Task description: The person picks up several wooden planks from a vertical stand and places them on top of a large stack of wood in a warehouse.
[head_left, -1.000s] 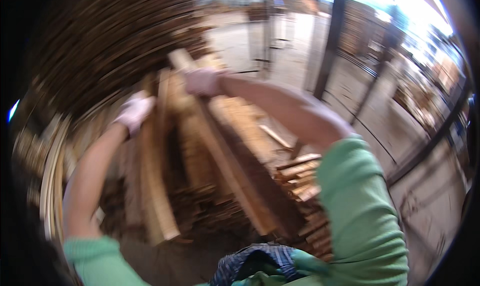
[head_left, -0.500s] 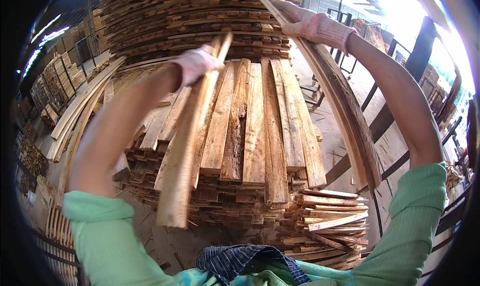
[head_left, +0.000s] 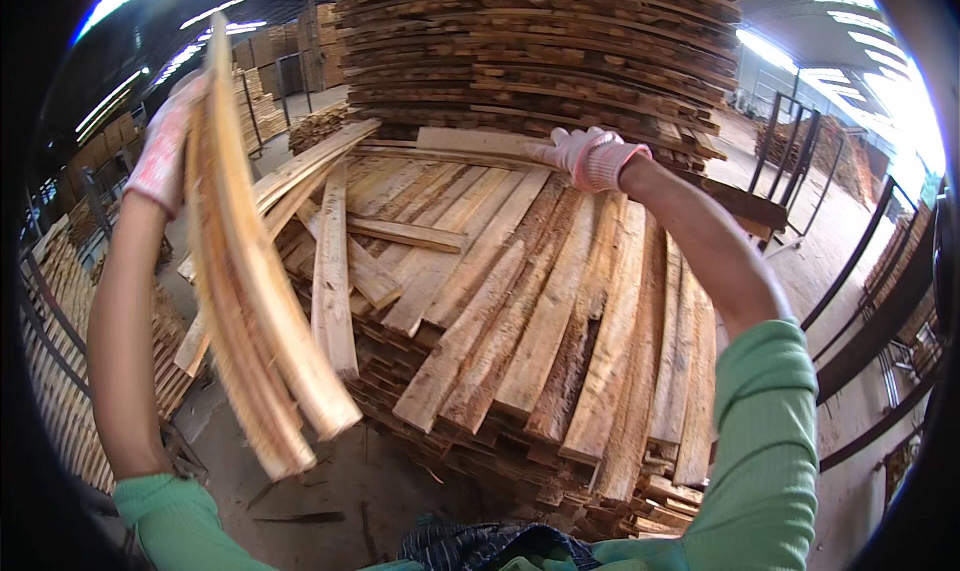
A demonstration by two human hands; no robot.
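Raised at the far left, my gloved left hand [head_left: 172, 146] is wrapped round a pair of long wooden boards [head_left: 235, 271]. Their near ends slant down and spread slightly apart. My gloved right hand [head_left: 590, 156] reaches over the far end of a waist-high board stack [head_left: 540, 351]. Its fingers close on the end part of a pale wooden board [head_left: 470, 146] lying crosswise there; the exact grip is partly hidden. Side by side on top of the stack lie several lengthwise boards, some with rough bark. A short board [head_left: 405, 233] and a narrow board [head_left: 333, 271] lie at angles on its left side.
Behind rises a tall stack of layered boards [head_left: 530, 51]. A dark bark-edged timber [head_left: 745, 206] juts out beyond my right forearm. Metal rail frames [head_left: 790, 151] stand at the right, and more stacked boards [head_left: 60, 301] are at the left. Scraps lie on the floor [head_left: 300, 516].
The view has turned left. My left hand has swung from above the stack to its left side and now has two boards. My right hand has come to the stack's far edge.
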